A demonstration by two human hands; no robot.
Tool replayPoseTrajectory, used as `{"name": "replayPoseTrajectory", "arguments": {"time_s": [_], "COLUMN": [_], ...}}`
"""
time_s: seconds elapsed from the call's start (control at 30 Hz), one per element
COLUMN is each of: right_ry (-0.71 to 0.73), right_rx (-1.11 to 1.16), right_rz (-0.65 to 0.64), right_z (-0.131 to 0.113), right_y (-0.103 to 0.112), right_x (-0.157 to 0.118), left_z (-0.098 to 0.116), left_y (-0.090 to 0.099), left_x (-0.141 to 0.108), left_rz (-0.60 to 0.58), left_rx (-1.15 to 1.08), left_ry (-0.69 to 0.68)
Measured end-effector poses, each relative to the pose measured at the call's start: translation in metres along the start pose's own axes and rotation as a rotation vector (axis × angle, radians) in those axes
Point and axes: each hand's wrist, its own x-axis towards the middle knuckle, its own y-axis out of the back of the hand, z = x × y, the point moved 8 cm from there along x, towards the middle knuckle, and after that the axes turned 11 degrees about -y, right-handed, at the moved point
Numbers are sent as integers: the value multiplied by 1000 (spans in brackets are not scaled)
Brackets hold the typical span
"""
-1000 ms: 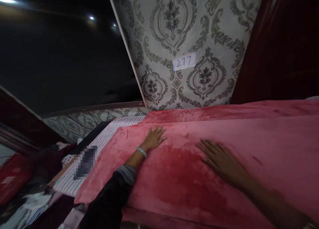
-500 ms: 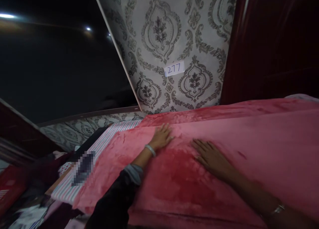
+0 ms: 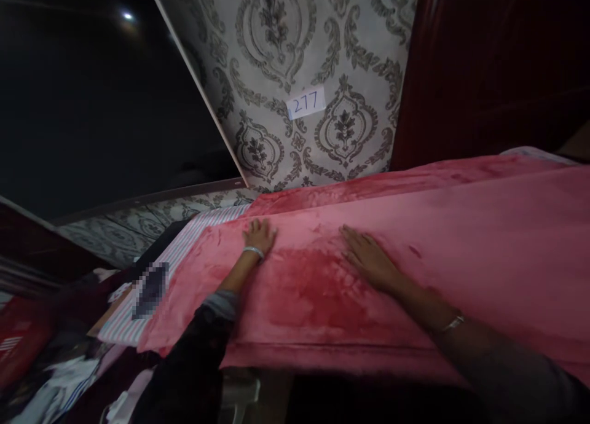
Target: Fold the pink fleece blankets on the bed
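A pink plush blanket [image 3: 318, 289] lies spread and folded over a raised surface, with darker red patches where its pile is brushed. My left hand [image 3: 259, 236] rests palm down near its far left edge, fingers spread, a bracelet at the wrist. Farther right, my right hand [image 3: 369, 257] lies flat on the blanket with fingers stretched out. Neither hand holds anything. Beneath the blanket's left end, a striped cloth [image 3: 122, 329] shows.
Patterned wallpaper [image 3: 295, 144] with a paper label [image 3: 306, 102] reading 277 rises behind. A large dark screen [image 3: 106, 104] stands at the left, a dark red panel [image 3: 479, 74] at the right. Clothes [image 3: 69, 381] and a red item [image 3: 23, 338] lie lower left.
My left hand has slid left across the blanket, away from my right hand. The whole view has shifted, and more of the blanket's front edge and the dark space below it shows.
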Motion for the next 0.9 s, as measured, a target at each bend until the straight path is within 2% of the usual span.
{"name": "replayPoseTrajectory", "arguments": {"time_s": [0.03, 0.13, 0.2, 0.27, 0.33, 0.4, 0.47, 0.53, 0.63, 0.7, 0.77, 0.83, 0.9], "right_ry": [-20, -60, -52, -33, -19, -13, -14, -9, 15, 21, 12, 2, 11], "right_rx": [57, 209, 255, 253, 230, 202, 171, 143, 121, 115, 102, 81, 59], "right_rz": [22, 76, 102, 120, 128, 124, 116, 113, 116, 112, 104, 105, 115], "right_z": [3, 14, 18, 20, 20, 19, 19, 17, 13, 12, 13, 15, 17], "right_y": [3, 7, 6, 4, 3, 1, 1, 2, 5, 5, 4, 3, 2], "right_x": [1, 4, 5, 5, 4, 4, 3, 3, 2, 2, 1, -1, -3], "left_z": [23, 117, 166, 188, 185, 163, 125, 76, -11, -66, -112, -148, -177], "left_y": [-1, -10, -23, -33, -40, -42, -40, -36, -29, -24, -21, -18, -15], "left_x": [-9, -49, -77, -93, -95, -91, -85, -84, -93, -109, -132, -160, -190], "left_rz": [8, 13, -30, -54, -63, -72, -71, -64, -73, -66, -67, -36, 60], "left_rx": [-22, -96, -110, -109, -102, -87, -57, -15, 23, 36, 18, -57, -178], "left_ry": [-99, -552, -766, -810, -744, -637, -515, -381, -134, 24, 155, 281, 416]}}
